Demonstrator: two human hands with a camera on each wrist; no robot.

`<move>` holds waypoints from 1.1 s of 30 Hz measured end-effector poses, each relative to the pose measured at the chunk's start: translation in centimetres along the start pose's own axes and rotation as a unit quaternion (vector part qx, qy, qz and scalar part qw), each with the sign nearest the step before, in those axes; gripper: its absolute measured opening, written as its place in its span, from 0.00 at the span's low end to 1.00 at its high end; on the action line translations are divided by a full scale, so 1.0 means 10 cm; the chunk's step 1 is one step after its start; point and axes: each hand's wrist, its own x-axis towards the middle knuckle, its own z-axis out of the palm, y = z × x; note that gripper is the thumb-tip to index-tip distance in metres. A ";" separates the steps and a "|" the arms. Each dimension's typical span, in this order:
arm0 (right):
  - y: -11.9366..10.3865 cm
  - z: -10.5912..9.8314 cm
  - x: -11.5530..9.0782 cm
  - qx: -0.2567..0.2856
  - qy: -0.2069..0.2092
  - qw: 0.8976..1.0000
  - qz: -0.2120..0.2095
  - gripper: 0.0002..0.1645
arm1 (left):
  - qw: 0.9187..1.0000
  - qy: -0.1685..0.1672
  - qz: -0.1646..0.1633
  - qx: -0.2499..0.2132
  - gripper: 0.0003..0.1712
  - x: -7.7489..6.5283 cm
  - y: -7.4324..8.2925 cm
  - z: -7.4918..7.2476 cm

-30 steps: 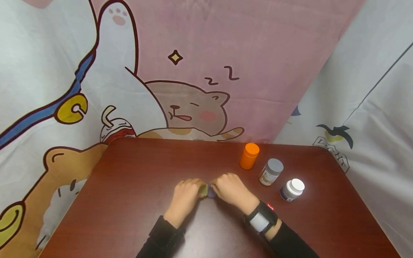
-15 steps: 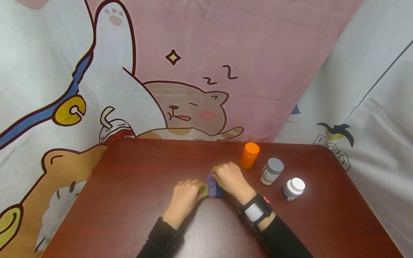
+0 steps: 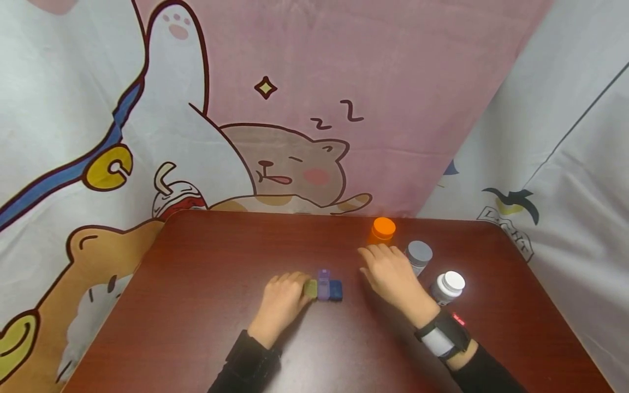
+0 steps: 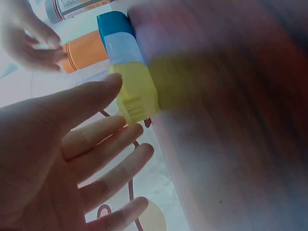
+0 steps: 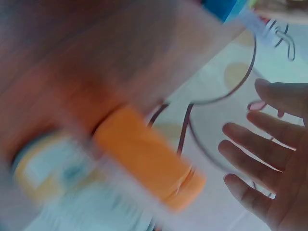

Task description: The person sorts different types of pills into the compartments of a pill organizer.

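Note:
A small pill organizer (image 3: 323, 290) sits on the table with yellow-green, purple and dark blue compartments in a row. Its purple lid (image 3: 324, 274) stands up, while the blue compartment's lid is down. My left hand (image 3: 281, 305) pinches the yellow end (image 4: 138, 94) between thumb and index finger, the other fingers spread loosely. To the right, my right hand (image 3: 393, 278) is in the air with nothing in it, fingers extended. It overlaps the lower part of an orange bottle (image 3: 383, 232) in the head view. That bottle (image 5: 144, 154) appears blurred beside the fingers in the right wrist view.
Behind the right hand stands a grey-capped bottle (image 3: 419, 254), partly covered. A white-capped bottle (image 3: 450, 284) is farther right, near the right wrist. The brown table (image 3: 236, 245) ends at a cartoon-printed cloth (image 3: 403, 109) hanging behind it.
My right hand raised the purple lid, let go of it and moved right toward the bottles. The left hand has kept its hold on the organizer's yellow end.

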 end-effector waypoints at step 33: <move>0.33 -0.39 -0.41 0.058 -0.081 0.986 0.134 0.33 | 0.996 -0.056 -0.054 -0.031 0.25 -0.07 -0.06 -0.59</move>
